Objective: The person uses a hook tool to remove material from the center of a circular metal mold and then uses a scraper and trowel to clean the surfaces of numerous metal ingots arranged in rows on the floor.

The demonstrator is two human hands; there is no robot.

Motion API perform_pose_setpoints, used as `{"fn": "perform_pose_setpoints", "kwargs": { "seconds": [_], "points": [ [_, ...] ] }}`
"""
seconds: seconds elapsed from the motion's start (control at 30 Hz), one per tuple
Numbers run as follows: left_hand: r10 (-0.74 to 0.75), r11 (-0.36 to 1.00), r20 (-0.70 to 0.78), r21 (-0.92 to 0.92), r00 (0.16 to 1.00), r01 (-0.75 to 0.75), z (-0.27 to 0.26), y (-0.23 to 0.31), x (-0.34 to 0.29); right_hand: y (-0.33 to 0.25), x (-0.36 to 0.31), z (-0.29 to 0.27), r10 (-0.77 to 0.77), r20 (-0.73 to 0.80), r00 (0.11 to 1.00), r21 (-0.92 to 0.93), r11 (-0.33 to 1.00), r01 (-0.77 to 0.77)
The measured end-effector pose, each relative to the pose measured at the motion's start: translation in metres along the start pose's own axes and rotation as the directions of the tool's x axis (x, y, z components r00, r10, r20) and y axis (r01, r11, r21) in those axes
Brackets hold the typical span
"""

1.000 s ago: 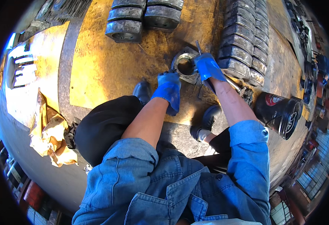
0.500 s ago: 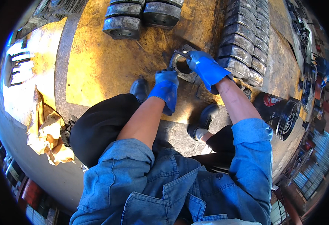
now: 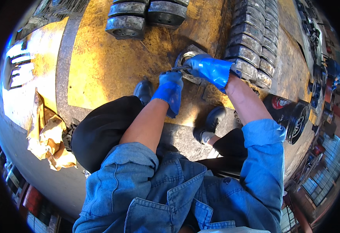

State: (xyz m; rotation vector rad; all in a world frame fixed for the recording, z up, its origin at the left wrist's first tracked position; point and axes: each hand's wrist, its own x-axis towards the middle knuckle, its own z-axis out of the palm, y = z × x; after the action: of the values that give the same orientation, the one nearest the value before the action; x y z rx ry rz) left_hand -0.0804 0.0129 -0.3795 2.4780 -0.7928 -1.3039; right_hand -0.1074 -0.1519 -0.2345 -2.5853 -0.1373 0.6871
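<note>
A blue rubber glove covers each hand. My right hand (image 3: 208, 69) is closed round a thin dark metal rod-like tool (image 3: 181, 68), whose kind I cannot make out. It lies across a squarish metal block with a large round hole (image 3: 194, 49), which rests on the worn yellow board. The right glove hides much of the hole. My left hand (image 3: 170, 82) is closed at the block's near left side, close to the tool's left end. Its curled fingertips are partly hidden, so whether they grip the block or the tool is unclear.
Similar metal blocks stand in two short stacks (image 3: 125, 27) at the far side and in a long double row (image 3: 244, 48) to the right. A dark drum (image 3: 290, 116) lies by my right knee. Crumpled brown paper (image 3: 49, 136) is at the left, and my shoes flank the board's near edge.
My right hand has turned and drawn slightly nearer, swinging the tool from the hole's far rim to lie almost level across it. The left hand has barely shifted.
</note>
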Motion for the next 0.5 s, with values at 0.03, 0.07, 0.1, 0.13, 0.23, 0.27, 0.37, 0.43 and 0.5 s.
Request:
{"fn": "perform_pose_setpoints", "kwargs": {
  "seconds": [0.03, 0.07, 0.1, 0.13, 0.23, 0.27, 0.37, 0.43, 0.5],
  "points": [
    [0.017, 1.000, -0.004, 0.013, 1.000, -0.017, 0.004, -0.001, 0.003, 0.004, -0.002, 0.002, 0.020, 0.032, 0.999, 0.007, 1.000, -0.020],
    [0.035, 0.999, -0.009, 0.027, 0.999, -0.034, 0.007, -0.002, 0.005, 0.008, -0.003, 0.004, 0.039, 0.064, 0.997, 0.013, 0.999, -0.040],
    [0.028, 0.999, -0.034, -0.038, 0.999, -0.029, 0.016, -0.013, 0.013, 0.008, 0.001, 0.003, 0.040, 0.095, 0.995, 0.015, 0.999, -0.041],
    [0.022, 0.994, -0.058, -0.103, 0.998, -0.028, 0.021, -0.020, 0.017, 0.013, 0.005, 0.007, 0.036, 0.098, 0.995, 0.042, 0.998, -0.040],
    [-0.036, 0.992, 0.052, -0.119, 0.998, 0.042, 0.004, 0.000, 0.006, 0.034, -0.007, 0.014, 0.076, 0.092, 0.993, 0.106, 0.991, -0.086],
    [-0.077, 0.992, 0.107, -0.091, 0.991, 0.087, -0.011, 0.009, -0.008, 0.033, -0.012, 0.005, 0.084, 0.076, 0.994, 0.111, 0.990, -0.092],
    [0.142, 0.956, -0.119, 0.276, 0.983, -0.104, -0.013, 0.000, -0.022, 0.028, -0.015, -0.015, 0.238, 0.115, 0.964, 0.228, 0.939, -0.259],
    [0.081, 0.978, -0.060, 0.197, 0.995, -0.068, -0.012, 0.001, -0.014, 0.042, -0.023, -0.016, 0.234, -0.021, 0.972, 0.287, 0.933, -0.218],
    [0.098, 0.974, -0.066, 0.210, 0.993, -0.082, -0.013, 0.002, -0.017, 0.051, -0.027, -0.015, 0.303, 0.019, 0.953, 0.231, 0.926, -0.299]
  ]
}}
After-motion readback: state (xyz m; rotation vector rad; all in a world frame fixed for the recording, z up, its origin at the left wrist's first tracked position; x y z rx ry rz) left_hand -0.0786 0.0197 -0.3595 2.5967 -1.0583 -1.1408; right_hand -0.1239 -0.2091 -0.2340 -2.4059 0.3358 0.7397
